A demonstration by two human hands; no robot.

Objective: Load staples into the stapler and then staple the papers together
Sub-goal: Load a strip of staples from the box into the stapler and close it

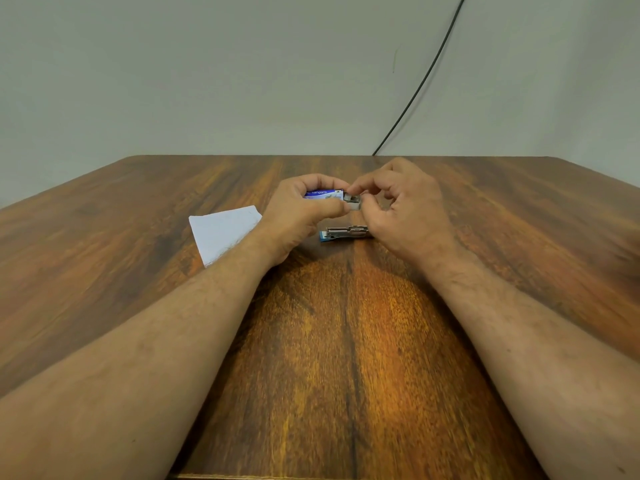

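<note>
Head view: left hand [298, 209] gripping "Kangaro" staple box [323, 195]; right hand [401, 209] pinching staples [354, 202]; stapler [344, 233], paper [225, 232], black cable [426, 77] around tabletop [346, 341].

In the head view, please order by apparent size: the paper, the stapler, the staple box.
1. Paper, clearly largest, though partly covered by the left forearm.
2. Stapler and staple box: unsure, since both hands cover parts of them.
</note>
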